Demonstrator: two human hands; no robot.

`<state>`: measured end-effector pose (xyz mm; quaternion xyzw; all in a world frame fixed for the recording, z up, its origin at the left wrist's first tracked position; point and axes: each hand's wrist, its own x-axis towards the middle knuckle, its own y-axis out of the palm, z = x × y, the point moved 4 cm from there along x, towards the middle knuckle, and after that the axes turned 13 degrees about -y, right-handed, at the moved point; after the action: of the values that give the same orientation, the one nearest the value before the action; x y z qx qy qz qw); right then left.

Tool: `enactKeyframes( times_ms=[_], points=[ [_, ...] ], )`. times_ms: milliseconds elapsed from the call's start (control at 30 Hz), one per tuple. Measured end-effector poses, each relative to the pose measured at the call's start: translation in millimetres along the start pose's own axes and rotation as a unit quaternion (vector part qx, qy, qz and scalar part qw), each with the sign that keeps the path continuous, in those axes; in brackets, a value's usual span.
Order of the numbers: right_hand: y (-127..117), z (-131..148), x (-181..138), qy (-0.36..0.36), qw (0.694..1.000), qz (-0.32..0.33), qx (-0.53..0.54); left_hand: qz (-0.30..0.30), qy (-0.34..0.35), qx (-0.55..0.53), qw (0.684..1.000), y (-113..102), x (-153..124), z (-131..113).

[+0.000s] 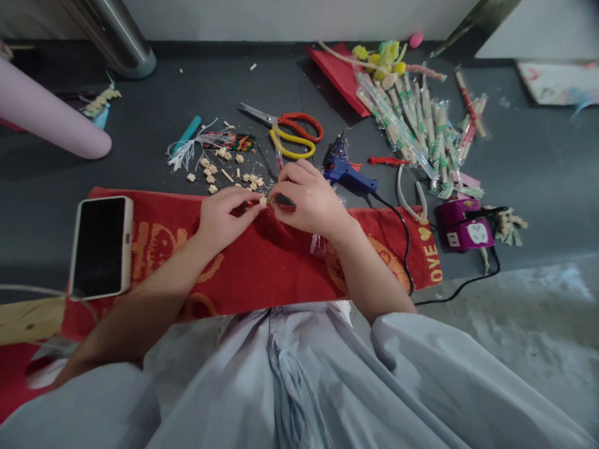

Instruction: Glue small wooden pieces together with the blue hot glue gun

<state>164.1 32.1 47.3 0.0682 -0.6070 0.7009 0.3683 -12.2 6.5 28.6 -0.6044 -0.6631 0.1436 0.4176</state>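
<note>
Over the red cloth (pixel 262 274), my left hand (pixel 225 215) is closed, its thumb and fingertip pinching a small pale wooden piece (pixel 263 201). My right hand (pixel 309 196) is closed around a slim tool with a dark handle (pixel 284 199); its tip meets the piece, and its kind is hidden by the fingers. Just beyond the hands lie several similar pale wooden bits (pixel 253 181) and crumbs. Scissors (pixel 285 128) with one red and one yellow handle rest behind them. A blue glue gun (pixel 349 171) lies right of my right hand.
A phone (pixel 100 246) lies on the cloth's left end. Wrapped sticks (pixel 421 125) pile up at the right, above a purple power adapter (pixel 465 224) with a black cable. White threads (pixel 189 149) and a teal stick (pixel 187 134) lie left. A metal cylinder (pixel 116 37) stands behind.
</note>
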Motion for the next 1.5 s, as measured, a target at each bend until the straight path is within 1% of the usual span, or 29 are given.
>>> enactKeyframes(
  times_ms=[400,600,767,900,1000,1100,1200,1367,1500],
  points=[
    [1,0,0,-0.007,1.0,-0.006,0.013,0.0,0.003,0.007,1.0,0,0,1],
    [-3,-4,0,0.002,0.999,-0.012,0.039,-0.047,0.03,-0.018,0.998,-3,-1,-1],
    [-8,-11,-3,-0.004,0.998,-0.031,0.053,-0.06,0.037,-0.039,0.997,-5,0,-3],
    [-5,-13,-3,-0.005,0.997,-0.031,0.074,-0.062,0.027,-0.035,0.997,-6,-1,-2],
    [-3,-12,-2,-0.014,0.995,-0.05,0.082,-0.065,0.018,-0.033,0.997,-7,-1,-1],
    [-2,-10,-2,-0.021,0.994,-0.068,0.088,-0.059,-0.006,-0.021,0.998,-6,-2,1],
    [0,-10,-1,-0.019,0.993,-0.071,0.093,-0.056,-0.024,-0.008,0.998,-6,-2,3],
    [1,-9,-1,-0.03,0.993,-0.073,0.091,-0.067,-0.016,-0.01,0.998,-6,-4,2],
    [0,-8,-1,-0.04,0.994,-0.069,0.081,-0.066,-0.01,-0.012,0.998,-6,-5,1]
  ],
)
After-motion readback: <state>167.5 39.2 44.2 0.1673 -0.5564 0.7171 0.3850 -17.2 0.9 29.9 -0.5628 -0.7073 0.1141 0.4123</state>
